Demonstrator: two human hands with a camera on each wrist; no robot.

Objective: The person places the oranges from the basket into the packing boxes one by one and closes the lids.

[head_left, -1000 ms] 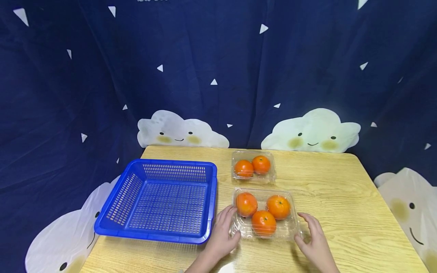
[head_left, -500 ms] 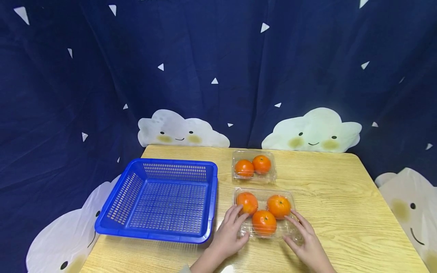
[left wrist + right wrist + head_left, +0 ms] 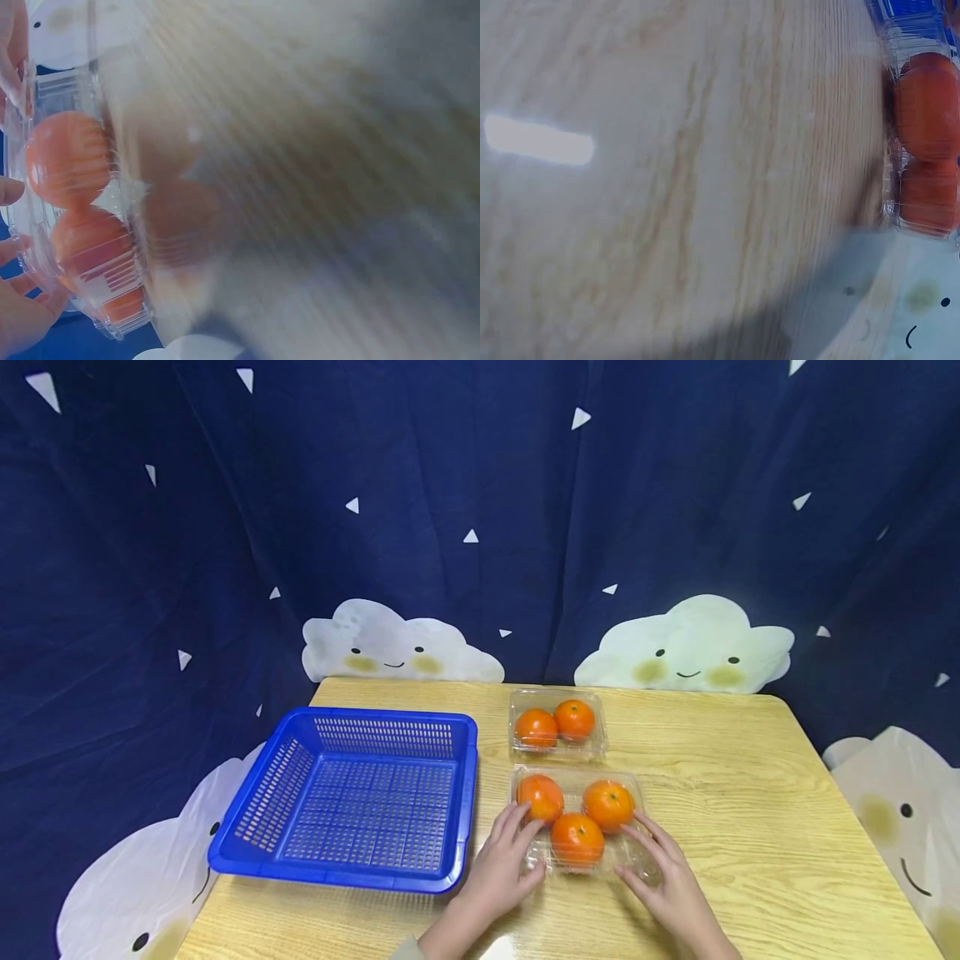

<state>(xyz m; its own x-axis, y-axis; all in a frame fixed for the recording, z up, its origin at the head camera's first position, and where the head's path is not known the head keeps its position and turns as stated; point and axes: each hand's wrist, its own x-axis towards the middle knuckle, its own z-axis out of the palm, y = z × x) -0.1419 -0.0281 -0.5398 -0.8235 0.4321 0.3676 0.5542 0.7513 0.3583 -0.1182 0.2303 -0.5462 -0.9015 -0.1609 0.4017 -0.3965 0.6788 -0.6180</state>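
My left hand [image 3: 498,868] holds the left side of a clear plastic clamshell box [image 3: 611,857], fingers over its edge and thumb near the front. On the opposite side my right hand [image 3: 669,887] grips the front right corner between fingers and thumb. Inside sit three oranges [image 3: 577,841]. The left wrist view has the box's ribbed wall [image 3: 64,86] upright at the left, with fingers of both hands beside it. At the right edge of the right wrist view the box [image 3: 915,34] and oranges [image 3: 928,112] show; the right hand is out of that view.
A blue plastic basket [image 3: 465,777], with nothing in it, stands left of the box. Behind the box lies a smaller clear clamshell [image 3: 558,752] with two oranges. The wooden table [image 3: 750,827] ends at a dark blue curtain [image 3: 420,527] with cloud faces.
Both hands have come inward from beside the box to hold it at its sides. The box with its oranges has shifted slightly away from the person. The basket and smaller clamshell stay put.
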